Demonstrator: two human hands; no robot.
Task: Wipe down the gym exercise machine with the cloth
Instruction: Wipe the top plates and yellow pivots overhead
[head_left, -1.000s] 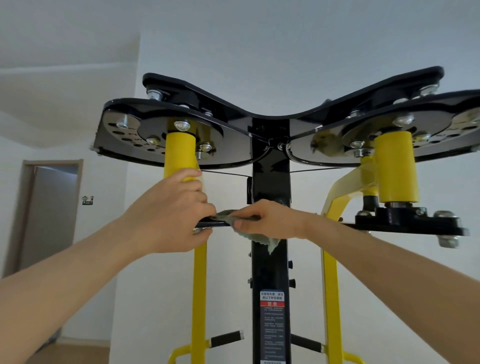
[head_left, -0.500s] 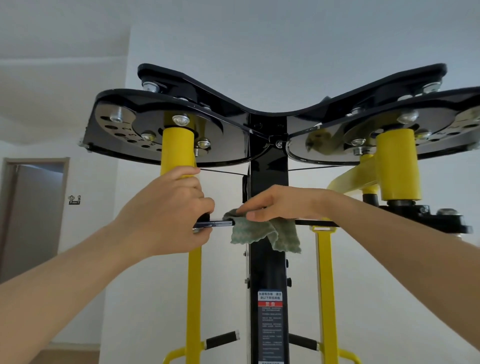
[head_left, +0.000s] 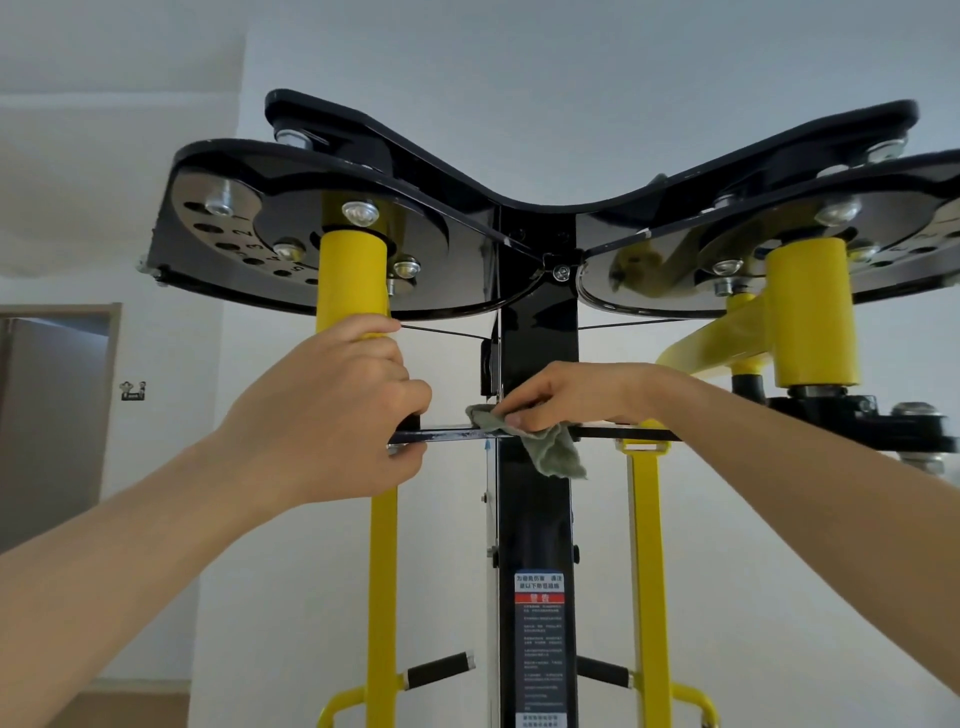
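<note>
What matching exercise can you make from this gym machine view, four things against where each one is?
Things:
1. crumpled green cloth
2. left hand
3. right hand
4. red and white warning label

Places:
A. stuck low on the black centre column
B. gripping the left end of the flat black bar
C. draped over the bar, tail hanging down
D. pinching the cloth onto the bar

Pairs: 1-C, 2-B, 3-D, 4-A
</note>
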